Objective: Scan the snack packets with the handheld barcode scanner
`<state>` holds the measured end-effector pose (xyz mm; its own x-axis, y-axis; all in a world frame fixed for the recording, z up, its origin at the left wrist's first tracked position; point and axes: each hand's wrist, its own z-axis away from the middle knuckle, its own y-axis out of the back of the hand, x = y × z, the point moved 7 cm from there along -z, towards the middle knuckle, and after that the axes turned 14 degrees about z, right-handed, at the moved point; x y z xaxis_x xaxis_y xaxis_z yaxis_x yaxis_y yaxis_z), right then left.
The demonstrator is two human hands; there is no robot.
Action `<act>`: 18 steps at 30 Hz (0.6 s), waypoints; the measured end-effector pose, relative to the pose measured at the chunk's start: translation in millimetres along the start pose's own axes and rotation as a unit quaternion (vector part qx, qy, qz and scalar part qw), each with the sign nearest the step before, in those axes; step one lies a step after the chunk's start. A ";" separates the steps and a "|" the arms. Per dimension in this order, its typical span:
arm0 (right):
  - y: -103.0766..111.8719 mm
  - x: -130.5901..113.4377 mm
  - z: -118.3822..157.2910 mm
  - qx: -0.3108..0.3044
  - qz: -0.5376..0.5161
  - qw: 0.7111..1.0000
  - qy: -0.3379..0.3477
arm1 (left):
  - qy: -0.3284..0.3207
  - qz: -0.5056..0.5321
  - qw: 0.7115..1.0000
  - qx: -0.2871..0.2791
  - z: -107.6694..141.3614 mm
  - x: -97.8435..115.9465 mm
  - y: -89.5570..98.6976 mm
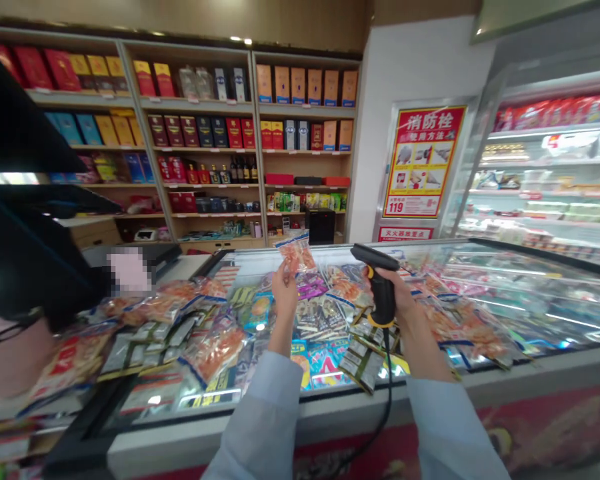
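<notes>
One blurred packet (298, 254) in left hand (283, 288), right hand (405, 295), part-hidden, gripping scanner (382, 293)

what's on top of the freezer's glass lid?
Orange packets and green-and-silver packets, among others, spread across the glass. Whatever sits directly under them is covered.

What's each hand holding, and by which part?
Left hand: a clear snack packet, pinched near its lower left edge. Right hand: a black handheld scanner, gripped around its handle.
</notes>
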<state>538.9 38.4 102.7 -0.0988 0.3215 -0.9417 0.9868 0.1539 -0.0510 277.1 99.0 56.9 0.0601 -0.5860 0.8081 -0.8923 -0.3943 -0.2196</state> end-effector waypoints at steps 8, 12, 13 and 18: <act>-102.8 -30.2 -11.2 -0.076 -0.083 0.992 0.051 | -0.097 0.002 0.987 0.128 -35.7 100.3 144.3; -170.9 -19.3 -26.7 -0.123 -0.125 0.983 0.049 | -0.132 -0.075 0.968 0.198 -55.4 130.7 225.3; -187.4 -10.7 -29.0 -0.138 -0.139 0.980 0.039 | -0.128 -0.097 0.963 0.215 -56.4 131.7 243.5; -255.3 65.9 -26.6 -0.220 -0.179 0.957 -0.063 | -0.121 -0.285 0.910 0.276 -29.8 105.1 307.8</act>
<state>277.1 45.2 62.5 -0.3763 0.0638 -0.9243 0.7400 0.6210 -0.2584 -4.5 -62.9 90.6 0.5995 -0.2872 0.7471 -0.3289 -0.9394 -0.0972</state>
